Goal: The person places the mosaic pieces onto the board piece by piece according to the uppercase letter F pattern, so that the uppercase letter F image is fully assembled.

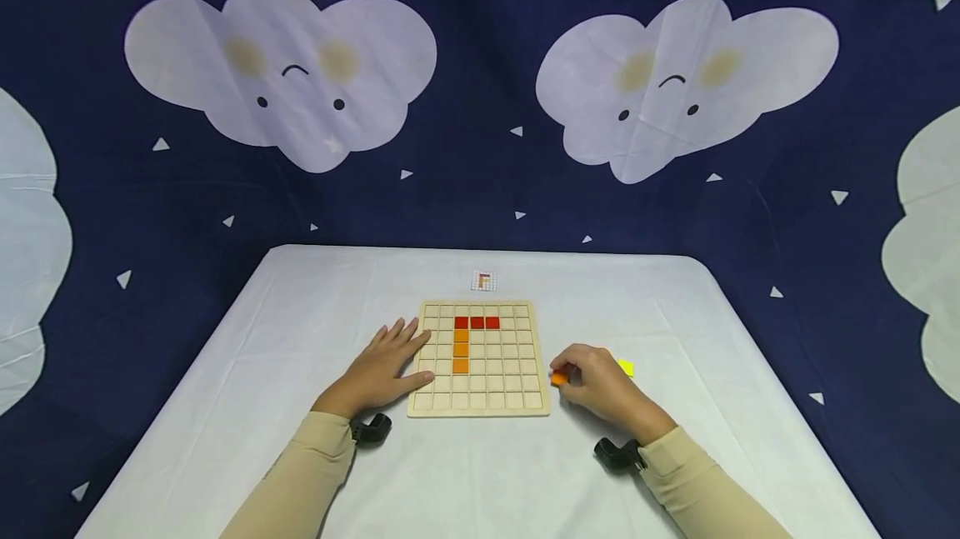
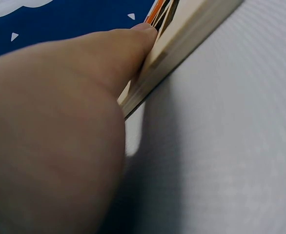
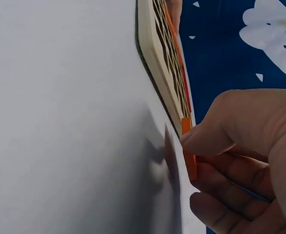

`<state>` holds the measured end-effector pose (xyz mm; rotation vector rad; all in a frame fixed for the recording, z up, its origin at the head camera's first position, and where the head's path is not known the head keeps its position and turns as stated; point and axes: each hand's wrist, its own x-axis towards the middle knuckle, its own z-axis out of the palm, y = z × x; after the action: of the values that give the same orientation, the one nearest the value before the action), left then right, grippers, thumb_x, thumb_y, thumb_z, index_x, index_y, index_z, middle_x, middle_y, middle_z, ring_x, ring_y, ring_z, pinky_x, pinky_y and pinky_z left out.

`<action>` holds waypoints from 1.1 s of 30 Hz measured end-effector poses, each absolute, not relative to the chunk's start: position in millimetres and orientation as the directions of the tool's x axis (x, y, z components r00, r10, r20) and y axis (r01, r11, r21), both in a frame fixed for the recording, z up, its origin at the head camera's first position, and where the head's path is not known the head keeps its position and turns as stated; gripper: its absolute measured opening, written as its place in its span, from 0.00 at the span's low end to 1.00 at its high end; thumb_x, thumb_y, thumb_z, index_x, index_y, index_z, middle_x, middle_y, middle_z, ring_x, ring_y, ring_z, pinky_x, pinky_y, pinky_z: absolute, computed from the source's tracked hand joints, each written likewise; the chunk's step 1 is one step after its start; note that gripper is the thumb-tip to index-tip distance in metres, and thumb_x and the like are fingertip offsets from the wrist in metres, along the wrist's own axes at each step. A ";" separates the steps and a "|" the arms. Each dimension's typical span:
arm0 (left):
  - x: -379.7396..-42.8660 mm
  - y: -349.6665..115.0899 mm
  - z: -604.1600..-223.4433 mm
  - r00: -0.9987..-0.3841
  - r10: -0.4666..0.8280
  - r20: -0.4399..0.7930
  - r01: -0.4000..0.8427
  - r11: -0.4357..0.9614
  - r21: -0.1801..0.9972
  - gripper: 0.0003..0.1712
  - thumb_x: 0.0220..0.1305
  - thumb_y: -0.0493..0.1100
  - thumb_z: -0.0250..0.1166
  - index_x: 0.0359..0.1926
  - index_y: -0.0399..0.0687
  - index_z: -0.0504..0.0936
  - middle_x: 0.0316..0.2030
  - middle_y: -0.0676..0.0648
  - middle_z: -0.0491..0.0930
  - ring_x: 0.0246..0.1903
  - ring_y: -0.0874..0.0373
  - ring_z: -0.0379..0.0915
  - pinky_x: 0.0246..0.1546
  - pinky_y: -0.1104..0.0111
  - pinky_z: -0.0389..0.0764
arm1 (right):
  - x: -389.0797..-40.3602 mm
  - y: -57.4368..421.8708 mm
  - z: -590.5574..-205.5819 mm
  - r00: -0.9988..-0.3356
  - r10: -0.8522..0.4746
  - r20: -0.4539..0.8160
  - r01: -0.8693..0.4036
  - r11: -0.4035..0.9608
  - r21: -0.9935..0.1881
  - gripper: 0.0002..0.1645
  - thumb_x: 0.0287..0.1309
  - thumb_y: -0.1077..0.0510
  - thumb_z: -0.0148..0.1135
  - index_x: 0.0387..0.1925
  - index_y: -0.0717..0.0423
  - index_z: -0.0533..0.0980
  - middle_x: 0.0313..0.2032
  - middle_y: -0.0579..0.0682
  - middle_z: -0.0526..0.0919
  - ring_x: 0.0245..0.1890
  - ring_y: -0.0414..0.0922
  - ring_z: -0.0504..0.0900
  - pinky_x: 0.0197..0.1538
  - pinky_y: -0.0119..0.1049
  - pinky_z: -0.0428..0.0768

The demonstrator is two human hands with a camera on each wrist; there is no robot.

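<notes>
A square wooden grid board (image 1: 480, 401) lies on the table, holding three red tiles (image 1: 477, 323) in a row and three orange tiles (image 1: 461, 350) in a column below the leftmost red one. My left hand (image 1: 381, 368) rests with spread fingers on the board's left edge; the left wrist view shows its thumb (image 2: 128, 46) on the rim. Right of the board, my right hand (image 1: 600, 379) pinches an orange tile (image 3: 189, 153) between thumb and fingers, just above the table. A yellow tile (image 1: 626, 368) lies behind that hand, partly hidden.
A small printed pattern card (image 1: 483, 281) lies beyond the board's far edge. White cloth covers the table (image 1: 480, 481). A dark blue curtain (image 1: 480, 197) with clouds hangs behind it.
</notes>
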<state>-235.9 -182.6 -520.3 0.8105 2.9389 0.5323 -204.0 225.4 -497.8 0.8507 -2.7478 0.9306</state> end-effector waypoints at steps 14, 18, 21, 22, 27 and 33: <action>-236.7 -181.0 -522.6 -0.865 0.500 0.042 0.484 0.808 0.336 0.50 0.73 0.74 0.55 0.82 0.49 0.62 0.82 0.40 0.49 0.81 0.41 0.38 0.78 0.47 0.38 | -221.1 195.8 -488.1 -0.800 -0.529 0.283 -0.590 0.609 -0.530 0.18 0.50 0.70 0.75 0.45 0.60 0.86 0.44 0.46 0.87 0.40 0.41 0.83 0.44 0.38 0.85; -236.4 -181.5 -521.8 -0.866 0.499 0.035 0.481 0.812 0.330 0.50 0.73 0.74 0.55 0.82 0.49 0.61 0.82 0.40 0.49 0.81 0.41 0.38 0.78 0.47 0.39 | -224.3 186.2 -489.1 -0.794 -0.541 0.277 -0.595 0.596 -0.540 0.18 0.50 0.70 0.75 0.45 0.59 0.86 0.44 0.45 0.86 0.39 0.40 0.82 0.44 0.37 0.84; -236.0 -181.6 -521.3 -0.867 0.497 0.025 0.477 0.816 0.327 0.50 0.73 0.74 0.55 0.83 0.49 0.61 0.82 0.40 0.48 0.81 0.41 0.38 0.78 0.48 0.38 | -226.7 179.5 -491.3 -0.775 -0.563 0.286 -0.616 0.576 -0.537 0.17 0.50 0.70 0.75 0.45 0.59 0.86 0.44 0.46 0.87 0.38 0.40 0.81 0.42 0.36 0.83; -235.9 -181.6 -521.3 -0.868 0.497 0.024 0.476 0.816 0.328 0.50 0.73 0.74 0.55 0.83 0.49 0.61 0.82 0.40 0.48 0.81 0.41 0.37 0.78 0.48 0.38 | -227.4 177.2 -491.8 -0.768 -0.572 0.288 -0.625 0.569 -0.534 0.17 0.50 0.70 0.75 0.44 0.60 0.86 0.43 0.46 0.87 0.38 0.40 0.81 0.42 0.36 0.83; -235.3 -181.2 -521.6 -0.866 0.500 0.027 0.480 0.813 0.331 0.51 0.73 0.74 0.55 0.82 0.48 0.61 0.82 0.39 0.49 0.81 0.40 0.38 0.78 0.46 0.39 | -229.3 166.3 -495.2 -0.728 -0.617 0.299 -0.664 0.528 -0.530 0.17 0.50 0.71 0.77 0.44 0.61 0.87 0.42 0.47 0.87 0.37 0.40 0.81 0.40 0.34 0.83; -235.6 -182.3 -521.3 -0.866 0.499 0.037 0.482 0.813 0.327 0.50 0.73 0.73 0.55 0.82 0.48 0.61 0.82 0.39 0.50 0.80 0.40 0.39 0.78 0.45 0.40 | -229.9 152.6 -494.5 -0.702 -0.649 0.294 -0.683 0.495 -0.538 0.17 0.51 0.72 0.76 0.45 0.61 0.86 0.42 0.47 0.87 0.38 0.41 0.82 0.42 0.34 0.83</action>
<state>-235.6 -182.3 -521.3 0.7964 2.9431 0.5093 -229.9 152.6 -494.5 1.1909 -2.6705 0.9980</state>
